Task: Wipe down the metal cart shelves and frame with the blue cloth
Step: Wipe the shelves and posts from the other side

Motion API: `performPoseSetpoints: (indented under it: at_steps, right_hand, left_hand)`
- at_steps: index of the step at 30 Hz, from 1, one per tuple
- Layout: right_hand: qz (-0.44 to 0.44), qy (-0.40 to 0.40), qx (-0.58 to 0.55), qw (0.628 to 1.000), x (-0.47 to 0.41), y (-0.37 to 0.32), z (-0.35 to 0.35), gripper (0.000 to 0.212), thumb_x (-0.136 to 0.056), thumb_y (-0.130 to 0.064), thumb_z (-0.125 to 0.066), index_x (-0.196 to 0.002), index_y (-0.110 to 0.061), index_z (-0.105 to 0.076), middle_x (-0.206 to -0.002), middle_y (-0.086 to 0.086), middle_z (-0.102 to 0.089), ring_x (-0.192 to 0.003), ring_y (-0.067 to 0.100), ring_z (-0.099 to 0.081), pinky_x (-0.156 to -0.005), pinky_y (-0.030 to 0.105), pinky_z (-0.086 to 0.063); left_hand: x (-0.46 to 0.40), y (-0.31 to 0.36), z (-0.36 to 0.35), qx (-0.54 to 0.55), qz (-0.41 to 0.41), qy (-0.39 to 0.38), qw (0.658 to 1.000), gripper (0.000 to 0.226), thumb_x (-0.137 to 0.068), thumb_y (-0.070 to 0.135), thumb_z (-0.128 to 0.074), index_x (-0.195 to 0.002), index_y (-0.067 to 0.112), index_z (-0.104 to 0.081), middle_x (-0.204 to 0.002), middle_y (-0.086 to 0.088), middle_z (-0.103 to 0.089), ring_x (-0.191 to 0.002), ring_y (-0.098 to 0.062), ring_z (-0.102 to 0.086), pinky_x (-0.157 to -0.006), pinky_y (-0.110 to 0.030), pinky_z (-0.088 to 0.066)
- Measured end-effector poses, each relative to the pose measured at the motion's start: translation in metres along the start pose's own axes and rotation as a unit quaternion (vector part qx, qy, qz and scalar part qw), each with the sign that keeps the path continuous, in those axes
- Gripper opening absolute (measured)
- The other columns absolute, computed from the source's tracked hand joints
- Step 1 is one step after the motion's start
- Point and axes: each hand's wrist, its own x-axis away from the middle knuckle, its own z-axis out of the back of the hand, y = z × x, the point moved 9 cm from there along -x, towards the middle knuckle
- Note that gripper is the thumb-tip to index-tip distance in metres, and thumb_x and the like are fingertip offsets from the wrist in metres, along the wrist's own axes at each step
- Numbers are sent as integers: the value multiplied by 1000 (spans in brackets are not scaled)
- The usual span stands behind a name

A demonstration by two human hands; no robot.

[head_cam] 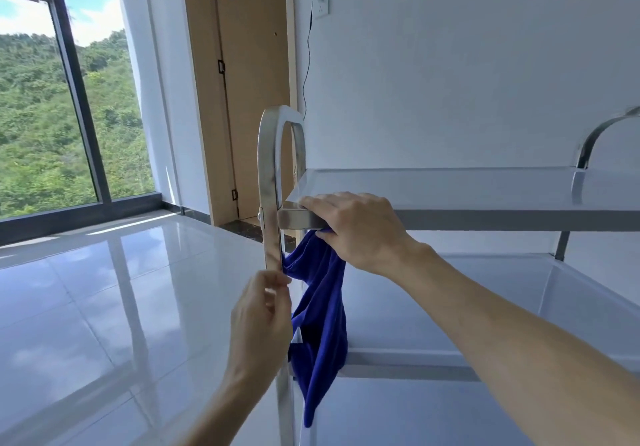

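- Metal cart (pixel 485 199): three shelves in view; the top shelf (pixel 450 186) is bare and its front-left corner meets an upright looped frame post (pixel 272 186).
- Right hand (pixel 353 227): clamped over the top shelf's front-left corner, fingers on the shelf surface and thumb under the rim, pinching the upper end of the blue cloth (pixel 320 314) against the underside.
- Blue cloth: hangs from under that hand, past the middle shelf (pixel 433 328), just right of the post.
- Left hand (pixel 261 321): closed around the post below the top shelf; fingertips pinch the cloth's left edge against the post.
- Glossy tiled floor (pixel 86 307) lies left of the cart.
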Motion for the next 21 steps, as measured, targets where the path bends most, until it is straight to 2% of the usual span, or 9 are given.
performPoseSetpoints:
  at_steps: [4, 7, 10, 12, 14, 15, 16, 18, 21]
  right_hand:
    - [-2, -6, -2, 1000, 0, 1, 0, 48, -97, -32, -56, -144, -33, -44, -137, -12, -59, -120, 19, -58, -86, 37, -46]
    - [-3, -8, -1, 1000, 0, 1, 0, 49, -98, -32, -56, -145, -34, -43, -137, -13, -59, -120, 19, -58, -86, 37, -46]
    - [-2, -15, 0, 1000, 1, 1, -1, 49, -98, -33, -56, -145, -34, -43, -138, -13, -58, -121, 18, -57, -87, 37, -47]
    - [-1, -19, -3, 1000, 1, 0, 0, 49, -98, -33, -55, -145, -34, -42, -138, -13, -58, -121, 18, -57, -88, 37, -47]
    - [1, -19, -6, 1000, 1, 1, 1, 49, -98, -32, -55, -146, -33, -42, -137, -13, -59, -121, 18, -57, -88, 37, -46]
    - [1, -19, -7, 1000, 1, 1, 2, 49, -99, -32, -54, -146, -33, -42, -137, -12, -59, -120, 18, -57, -89, 37, -46]
    - [2, -19, -8, 1000, 2, 1, 2, 49, -99, -32, -54, -146, -32, -42, -138, -12, -58, -121, 19, -57, -90, 37, -46]
    - [5, -24, -3, 1000, 3, 2, 1, 50, -99, -33, -53, -148, -33, -40, -141, -12, -56, -123, 18, -54, -94, 38, -44]
    - [8, -41, -8, 999, 3, 5, -1, 53, -100, -33, -52, -150, -35, -34, -145, -12, -51, -133, 16, -44, -109, 39, -32]
  left_hand:
    - [18, -22, -23, -14, 41, -70, 997, 25, -94, 20, -64, -111, 34, -54, -103, 16, -66, -84, 0, -65, -65, -17, -54]
    - [24, -32, -45, -72, 71, -133, 986, 70, -87, 42, -70, -146, 33, -34, -116, 27, -54, -84, 6, -61, -64, -10, -47]
    - [24, -34, -59, -125, 88, -154, 976, 90, -80, 55, -70, -151, 37, -18, -132, 19, -56, -98, -4, -63, -71, -20, -47]
    - [23, -36, -65, -161, 101, -165, 968, 86, -78, 58, -68, -147, 38, -20, -132, 21, -54, -109, -13, -62, -72, -28, -48]
    - [21, -38, -71, -212, 99, -172, 957, 59, -83, 52, -63, -133, 34, -39, -119, 20, -57, -98, -11, -61, -64, -28, -44]
    - [19, -32, -70, -226, 83, -164, 957, 30, -87, 45, -60, -112, 29, -51, -107, 17, -61, -84, -10, -59, -59, -28, -43]
    - [18, -29, -68, -216, 76, -153, 961, 12, -91, 36, -56, -88, 25, -52, -91, 12, -60, -71, -9, -54, -56, -28, -43]
    - [17, -25, -65, -145, 72, -144, 976, 25, -90, 21, -54, -68, 21, -43, -70, 7, -52, -59, -11, -46, -51, -26, -37]
    - [15, -13, -54, -26, 93, -144, 985, 19, -81, 23, -51, -71, 8, -54, -74, -3, -56, -70, -19, -54, -58, -35, -47]
